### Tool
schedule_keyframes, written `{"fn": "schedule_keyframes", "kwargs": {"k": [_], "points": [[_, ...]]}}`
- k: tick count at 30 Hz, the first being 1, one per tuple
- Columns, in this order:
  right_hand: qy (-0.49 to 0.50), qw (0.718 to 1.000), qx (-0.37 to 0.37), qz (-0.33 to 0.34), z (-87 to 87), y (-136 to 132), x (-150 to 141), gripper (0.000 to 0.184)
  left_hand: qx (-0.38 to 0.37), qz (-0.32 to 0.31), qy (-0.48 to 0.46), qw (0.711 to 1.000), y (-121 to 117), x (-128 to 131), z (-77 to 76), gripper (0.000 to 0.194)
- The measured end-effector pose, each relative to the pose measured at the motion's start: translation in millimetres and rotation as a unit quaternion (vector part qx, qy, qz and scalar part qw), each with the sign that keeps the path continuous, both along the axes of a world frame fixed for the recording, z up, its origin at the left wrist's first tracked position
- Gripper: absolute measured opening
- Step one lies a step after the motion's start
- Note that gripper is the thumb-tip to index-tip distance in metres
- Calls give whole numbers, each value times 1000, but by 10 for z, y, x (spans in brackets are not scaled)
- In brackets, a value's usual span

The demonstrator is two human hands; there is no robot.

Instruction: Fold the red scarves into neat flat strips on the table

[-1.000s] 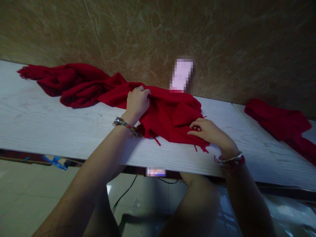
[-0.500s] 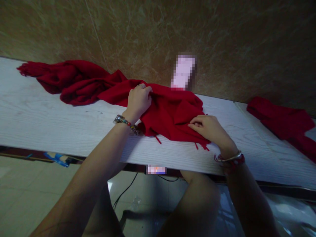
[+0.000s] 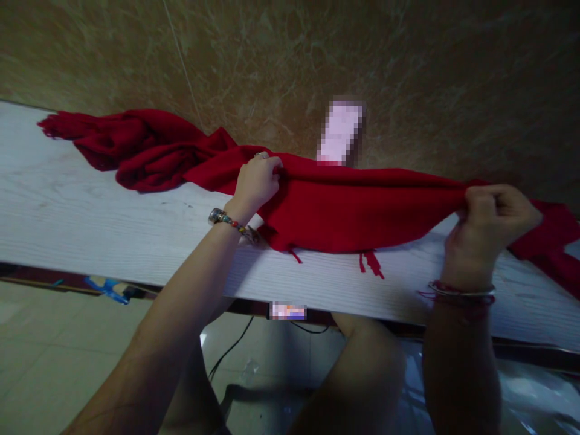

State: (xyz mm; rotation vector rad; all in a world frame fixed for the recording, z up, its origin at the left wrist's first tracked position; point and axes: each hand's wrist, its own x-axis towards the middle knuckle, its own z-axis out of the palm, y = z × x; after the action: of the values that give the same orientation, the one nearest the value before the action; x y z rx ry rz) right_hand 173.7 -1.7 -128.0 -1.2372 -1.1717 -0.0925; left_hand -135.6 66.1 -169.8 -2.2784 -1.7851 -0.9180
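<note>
A red fringed scarf (image 3: 348, 208) lies lengthwise along the white wood-grain table (image 3: 136, 235). My left hand (image 3: 259, 178) is closed on its upper part near the middle, with fingertips tucked into the cloth. Off to the right, my right hand (image 3: 493, 223) grips a part of the scarf and holds it stretched between both hands. The left stretch of the scarf is bunched and twisted, ending in a tasselled tip. Short fringe strands hang from the lower edge of the stretched part. Some of the held cloth is hidden behind my right fingers.
Another piece of red cloth (image 3: 550, 241) lies at the table's right end. Behind the table rises a brown marbled wall (image 3: 254, 66) with a blurred pink sheet (image 3: 339, 133) on it. A blue item (image 3: 109, 289) shows under the front edge; a dark cable (image 3: 231, 350) hangs below.
My right hand has moved right and slightly up, pulling the scarf from a crumpled heap into a taut stretch. My left hand has stayed in place on the cloth.
</note>
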Motion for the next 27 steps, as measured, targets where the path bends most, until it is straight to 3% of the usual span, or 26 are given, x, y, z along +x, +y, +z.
{"fn": "schedule_keyframes", "kwargs": {"k": [2, 4, 5, 6, 7, 11, 16, 21, 27], "points": [[-64, 977, -113, 169, 0, -23, 49, 17, -62, -45, 38, 996, 4, -7, 17, 27], [-172, 883, -297, 320, -16, -31, 59, 23, -108, -66, 56, 990, -12, -4, 42, 33], [-218, 831, -370, 354, -32, -24, 52, 27, -112, -66, 50, 990, -26, 3, 55, 37], [-250, 796, -415, 362, -52, -9, 42, 32, -103, -62, 37, 992, -41, 15, 66, 40], [-267, 786, -434, 350, -76, 12, 31, 37, -86, -59, 20, 994, -57, 30, 76, 41], [-249, 831, -413, 276, -162, 88, 17, 50, -45, -112, 4, 993, -108, 115, 90, 34], [-214, 843, -399, 291, -205, 91, 24, 42, -47, -194, 82, 976, -119, 184, 68, 25], [-263, 843, -383, 270, -282, 121, 11, 47, -42, -148, 103, 983, -117, 179, 70, 25], [-297, 856, -337, 255, -364, 155, 42, 23, -31, -84, 71, 993, -122, 177, 60, 24]]}}
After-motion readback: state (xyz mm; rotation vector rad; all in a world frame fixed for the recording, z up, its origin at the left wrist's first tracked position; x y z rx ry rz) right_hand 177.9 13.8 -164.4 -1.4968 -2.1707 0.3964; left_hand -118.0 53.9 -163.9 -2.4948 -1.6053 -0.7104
